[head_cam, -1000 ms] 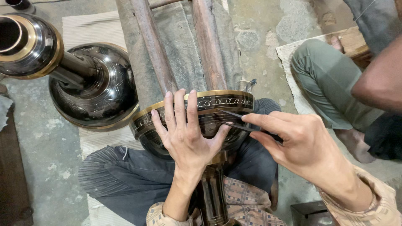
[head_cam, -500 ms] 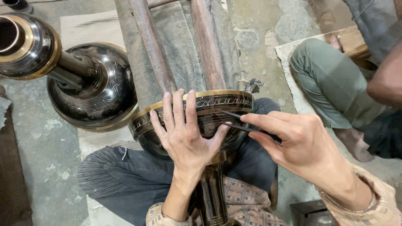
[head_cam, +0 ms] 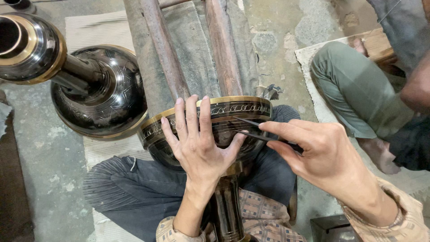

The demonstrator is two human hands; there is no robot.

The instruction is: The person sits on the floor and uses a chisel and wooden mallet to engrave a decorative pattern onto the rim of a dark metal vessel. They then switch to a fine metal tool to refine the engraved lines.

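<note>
- My left hand (head_cam: 197,143) lies flat and open on the black vase (head_cam: 215,130) in my lap, fingers spread over its wide mouth, fingertips reaching the brass rim with its engraved band
- The thumb of that hand sticks out to the right, its tip just beside the thin dark engraving tool (head_cam: 264,134)
- My right hand (head_cam: 322,157) is closed round that tool in a pinch, thumb and forefinger forward, the rest of the fingers curled behind
- The tool's point lies across the dark face of the vase, just under the engraved band, and seems to touch the metal
- The vase lies tilted, its mouth away from me, its narrow neck running down between my knees over my dark trousers (head_cam: 130,192)
- Beyond the mouth, two rusty bars (head_cam: 165,58) run away from me over a grey cloth
- On my left a second black vase (head_cam: 98,89) with brass edges lies on its side on a pale mat, its mouth toward the upper left corner
- On my right another person sits on the concrete floor, a bent leg in green trousers (head_cam: 354,89) well apart from my hands
</note>
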